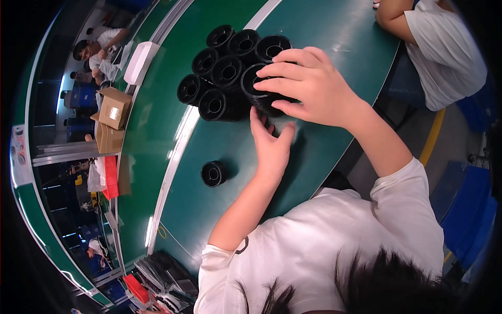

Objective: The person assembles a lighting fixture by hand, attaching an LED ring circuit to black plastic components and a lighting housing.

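Several stacks of round black plastic parts [213, 104], hollow with a hub inside, stand packed together on the green table. My right hand [314, 86] reaches over the nearest right stack [253, 83], its fingers curled over the top rim and far side. Lower down, my left hand [272, 144] cups the near side of that same stack, thumb apart from the fingers. Some of its fingertips are hidden behind the stack. Nearer to me, left of my left forearm, a single black round part [213, 174] sits apart on the table.
A pale metal strip [175, 152] runs along the green table [246, 193]. Beyond it stand a cardboard box [112, 112], a red bin [110, 175] and a white fixture [140, 63]. Another person's arm [395, 21] rests at the far right table edge. Dark bagged items [162, 275] lie lower left.
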Demonstrator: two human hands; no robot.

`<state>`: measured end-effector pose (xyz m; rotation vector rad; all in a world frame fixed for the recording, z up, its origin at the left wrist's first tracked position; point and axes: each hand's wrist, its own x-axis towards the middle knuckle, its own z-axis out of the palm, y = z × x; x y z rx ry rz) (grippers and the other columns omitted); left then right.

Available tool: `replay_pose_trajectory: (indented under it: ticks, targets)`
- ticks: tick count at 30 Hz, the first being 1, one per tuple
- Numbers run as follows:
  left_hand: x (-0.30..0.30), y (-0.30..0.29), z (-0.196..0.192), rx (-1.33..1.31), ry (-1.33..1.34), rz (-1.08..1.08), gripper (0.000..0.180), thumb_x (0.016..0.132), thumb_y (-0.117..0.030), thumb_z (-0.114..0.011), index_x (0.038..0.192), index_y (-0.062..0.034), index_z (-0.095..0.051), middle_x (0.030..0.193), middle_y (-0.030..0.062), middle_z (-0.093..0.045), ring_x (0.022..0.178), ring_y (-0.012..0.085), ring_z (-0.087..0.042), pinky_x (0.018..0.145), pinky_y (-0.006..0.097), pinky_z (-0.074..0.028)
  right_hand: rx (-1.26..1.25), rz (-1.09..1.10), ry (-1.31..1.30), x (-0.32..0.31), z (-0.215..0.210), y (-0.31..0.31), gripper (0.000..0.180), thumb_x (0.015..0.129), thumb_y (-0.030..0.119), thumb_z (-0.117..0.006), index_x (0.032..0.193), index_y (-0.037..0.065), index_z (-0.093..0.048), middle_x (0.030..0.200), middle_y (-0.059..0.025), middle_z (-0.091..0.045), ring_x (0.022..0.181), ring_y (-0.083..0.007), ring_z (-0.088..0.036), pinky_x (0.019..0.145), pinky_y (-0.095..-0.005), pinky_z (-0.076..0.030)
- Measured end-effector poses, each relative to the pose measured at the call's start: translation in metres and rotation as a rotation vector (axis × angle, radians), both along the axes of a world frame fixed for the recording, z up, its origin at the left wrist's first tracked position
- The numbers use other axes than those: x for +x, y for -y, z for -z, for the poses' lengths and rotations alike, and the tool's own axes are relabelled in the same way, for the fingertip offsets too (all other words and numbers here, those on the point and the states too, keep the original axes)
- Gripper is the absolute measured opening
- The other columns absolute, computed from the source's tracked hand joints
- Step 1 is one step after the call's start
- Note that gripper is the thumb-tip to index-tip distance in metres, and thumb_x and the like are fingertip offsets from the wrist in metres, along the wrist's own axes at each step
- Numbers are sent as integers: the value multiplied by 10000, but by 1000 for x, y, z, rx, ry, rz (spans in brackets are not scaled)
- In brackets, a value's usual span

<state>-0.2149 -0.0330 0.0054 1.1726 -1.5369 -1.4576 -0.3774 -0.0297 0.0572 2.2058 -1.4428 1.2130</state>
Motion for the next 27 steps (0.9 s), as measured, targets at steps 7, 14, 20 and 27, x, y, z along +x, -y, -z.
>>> replay_pose_trajectory:
  ticks: [7, 14, 20, 27]
  targets:
    - [1, -9, 9, -140, 111, 27, 867, 748, -143, -630, 1376, 62, -69, 1394, 219, -182, 1290, 302, -249, 1043, 394, -263, 16, -38, -75, 4, -6, 2, 261, 656, 195, -699, 914, 183, -664, 998, 88, -608, 1020, -123, -515, 924, -348, -348]
    - [3, -14, 14, -254, 205, 62, 851, 749, -116, -617, 1370, 75, -68, 1411, 251, -143, 1296, 328, -240, 1036, 379, -267, 22, -40, -84, 11, -5, 0, 236, 668, 171, -686, 902, 173, -658, 968, 76, -608, 1000, -115, -527, 918, -348, -356]
    - [3, -15, 17, -301, 244, 71, 855, 746, -112, -615, 1368, 79, -60, 1418, 281, -106, 1321, 371, -180, 1054, 395, -228, 8, -32, -110, 13, -7, 1, 247, 659, 169, -688, 904, 161, -656, 963, 61, -608, 998, -119, -530, 921, -356, -362]
    - [3, -14, 20, -321, 220, 84, 852, 747, -106, -612, 1368, 78, -59, 1418, 277, -110, 1317, 373, -184, 1050, 394, -234, -15, -9, -145, 14, -7, 1, 247, 658, 160, -679, 903, 148, -652, 957, 52, -603, 998, -122, -530, 943, -364, -357]
